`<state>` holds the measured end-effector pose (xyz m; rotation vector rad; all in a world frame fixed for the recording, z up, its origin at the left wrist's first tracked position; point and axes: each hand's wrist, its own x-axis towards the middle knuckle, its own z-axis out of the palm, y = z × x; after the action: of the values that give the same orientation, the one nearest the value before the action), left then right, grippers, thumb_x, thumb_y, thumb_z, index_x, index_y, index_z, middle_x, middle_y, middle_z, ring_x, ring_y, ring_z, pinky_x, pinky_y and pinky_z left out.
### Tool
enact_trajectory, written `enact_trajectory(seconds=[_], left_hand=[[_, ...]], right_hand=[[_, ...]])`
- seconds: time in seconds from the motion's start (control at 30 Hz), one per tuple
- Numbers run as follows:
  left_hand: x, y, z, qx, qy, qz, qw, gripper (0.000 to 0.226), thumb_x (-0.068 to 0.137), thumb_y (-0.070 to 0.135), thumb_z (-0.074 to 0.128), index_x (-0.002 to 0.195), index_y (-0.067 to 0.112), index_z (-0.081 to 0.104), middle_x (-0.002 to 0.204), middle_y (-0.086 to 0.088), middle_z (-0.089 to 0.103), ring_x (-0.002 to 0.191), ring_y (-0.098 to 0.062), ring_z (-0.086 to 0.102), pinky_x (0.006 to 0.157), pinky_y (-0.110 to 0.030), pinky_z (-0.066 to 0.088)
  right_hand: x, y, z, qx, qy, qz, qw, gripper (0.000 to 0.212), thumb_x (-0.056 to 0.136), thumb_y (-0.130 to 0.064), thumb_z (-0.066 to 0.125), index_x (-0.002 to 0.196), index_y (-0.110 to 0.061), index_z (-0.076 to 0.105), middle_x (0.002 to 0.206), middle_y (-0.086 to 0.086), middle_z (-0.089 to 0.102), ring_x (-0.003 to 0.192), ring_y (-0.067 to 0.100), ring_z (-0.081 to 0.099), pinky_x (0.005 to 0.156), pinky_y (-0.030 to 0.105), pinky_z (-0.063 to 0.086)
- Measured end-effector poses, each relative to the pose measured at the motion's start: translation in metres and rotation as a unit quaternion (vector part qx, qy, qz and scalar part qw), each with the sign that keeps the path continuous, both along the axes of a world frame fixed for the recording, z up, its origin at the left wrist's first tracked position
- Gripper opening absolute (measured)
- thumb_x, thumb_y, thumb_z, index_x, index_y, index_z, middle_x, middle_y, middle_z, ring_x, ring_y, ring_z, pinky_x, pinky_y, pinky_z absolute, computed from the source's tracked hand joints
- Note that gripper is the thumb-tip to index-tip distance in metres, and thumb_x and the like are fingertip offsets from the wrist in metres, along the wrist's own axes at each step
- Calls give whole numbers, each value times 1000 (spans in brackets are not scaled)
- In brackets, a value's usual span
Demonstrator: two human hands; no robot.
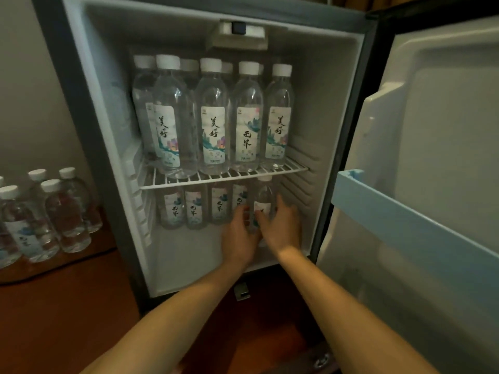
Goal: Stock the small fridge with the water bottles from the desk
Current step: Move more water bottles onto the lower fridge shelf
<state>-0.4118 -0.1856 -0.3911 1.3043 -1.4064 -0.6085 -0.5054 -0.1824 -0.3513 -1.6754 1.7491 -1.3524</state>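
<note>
The small fridge [113, 147] stands open. Its wire shelf [224, 175] carries several clear water bottles [213, 117] with white caps. Below the shelf stands another row of bottles [194, 209]. At the right end of that lower row is one water bottle [262, 201], upright. My left hand [239, 238] and my right hand [283, 228] both reach into the lower compartment and hold this bottle from either side, fingers curled round it. Several more bottles [48, 214] stand outside the fridge on a brown wooden surface at the left.
The fridge door [432, 136] is swung open to the right, with a light blue door rack [405, 214]. A control box [239, 33] hangs from the fridge ceiling. Brown wooden surface [67, 306] lies in front of the fridge.
</note>
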Motion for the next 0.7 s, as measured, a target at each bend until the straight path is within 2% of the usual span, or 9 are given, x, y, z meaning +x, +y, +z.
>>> enact_trajectory(seconds=[0.07,0.13,0.27,0.37,0.47,0.6,0.7], left_hand=[[-4,-9,-2,-11,-19,23,999,37,96,17,69,133,19,59,121,-2,72,109,-19,69,87,-32,54],[-6,-18,1,-11,-58,54,997,39,96,16,68,134,15,61,125,-10,70,112,-27,67,86,-33,50],[-5,-32,7,-5,-84,61,995,40,96,20,70,135,14,64,116,-12,74,105,-29,70,75,-27,43],[-1,-40,6,-16,-81,36,996,43,96,22,73,137,12,64,118,-9,76,107,-25,72,82,-26,49],[5,-47,2,-19,-89,14,996,45,96,14,71,140,9,62,126,-9,74,115,-24,70,92,-25,51],[10,-52,-4,-28,-114,-3,993,38,95,5,66,133,5,67,126,-13,74,116,-26,70,92,-20,45],[11,-51,-8,-27,-132,-18,991,32,94,4,66,126,6,71,119,-12,76,109,-24,71,86,-20,45]], right_hand=[[-2,-6,-4,24,42,-26,998,48,97,-31,67,142,-22,53,136,14,56,125,32,56,100,40,51],[-4,-14,-7,37,63,-33,997,44,97,-34,67,137,-19,56,133,13,62,122,33,60,96,41,53],[-6,-32,-2,68,71,-42,994,40,97,-36,66,133,-18,62,129,12,68,120,35,64,91,38,53],[-6,-47,0,89,67,-48,993,37,100,-34,61,133,-17,62,130,14,67,121,36,63,92,39,52],[-2,-61,1,114,61,-48,990,40,101,-37,60,133,-14,60,132,17,65,123,38,61,93,42,53],[2,-75,1,117,65,-58,989,38,101,-33,59,132,-10,60,134,17,63,127,37,58,94,40,51],[5,-81,0,115,70,-57,989,31,103,-28,57,128,-12,60,133,16,64,127,36,58,95,40,51]])
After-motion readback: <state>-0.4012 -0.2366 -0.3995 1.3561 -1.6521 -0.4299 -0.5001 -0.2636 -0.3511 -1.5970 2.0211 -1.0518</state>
